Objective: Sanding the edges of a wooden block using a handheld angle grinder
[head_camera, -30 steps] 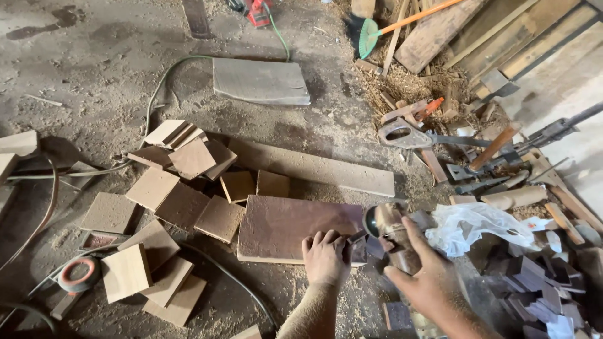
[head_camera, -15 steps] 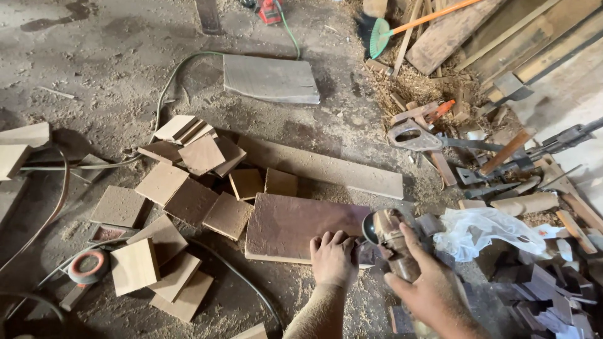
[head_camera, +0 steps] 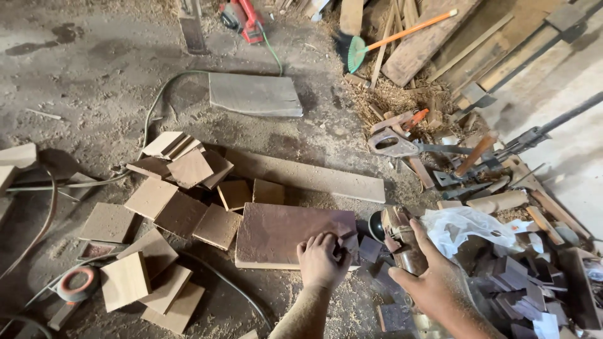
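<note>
Dusty reddish-brown rectangular board

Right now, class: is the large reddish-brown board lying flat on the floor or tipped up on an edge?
Flat. The reddish-brown board shows its broad face upward on the sawdust floor, with the left hand pressing on its near right corner.

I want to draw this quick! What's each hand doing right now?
Left hand: fingers curled, pressing on the brown board, gripping nothing that shows.
Right hand: closed around the dusty power tool.
</note>
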